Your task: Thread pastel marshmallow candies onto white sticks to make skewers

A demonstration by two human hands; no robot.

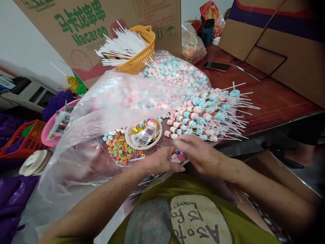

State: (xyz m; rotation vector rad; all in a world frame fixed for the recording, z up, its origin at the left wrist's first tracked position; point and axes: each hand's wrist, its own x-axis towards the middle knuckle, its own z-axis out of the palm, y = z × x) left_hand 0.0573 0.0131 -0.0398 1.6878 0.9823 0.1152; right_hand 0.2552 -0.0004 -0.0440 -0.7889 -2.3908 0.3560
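Observation:
My left hand [164, 162] is at the table's near edge, its fingers curled at a small printed piece [179, 157] in pink, white and blue. The piece lies between my two hands, partly covered by them. My right hand [194, 150] hovers close beside it, blurred, and its fingertips are hard to make out. Just beyond my right hand lies a pile of skewers [203, 113] threaded with pink, white and blue marshmallows. A white bowl [159, 138] near my left hand holds gold tinsel and small printed tags. Colourful ring-shaped cereal [122, 149] lies left of the bowl.
Clear plastic sheeting [83, 112] covers loose marshmallows [177, 73]. Behind stand a yellow basket [142, 61] of white sticks and a large Macaron carton [106, 15]. A phone [216, 66] lies at back right, near another carton [274, 44]. A pink basin [48, 130] is left.

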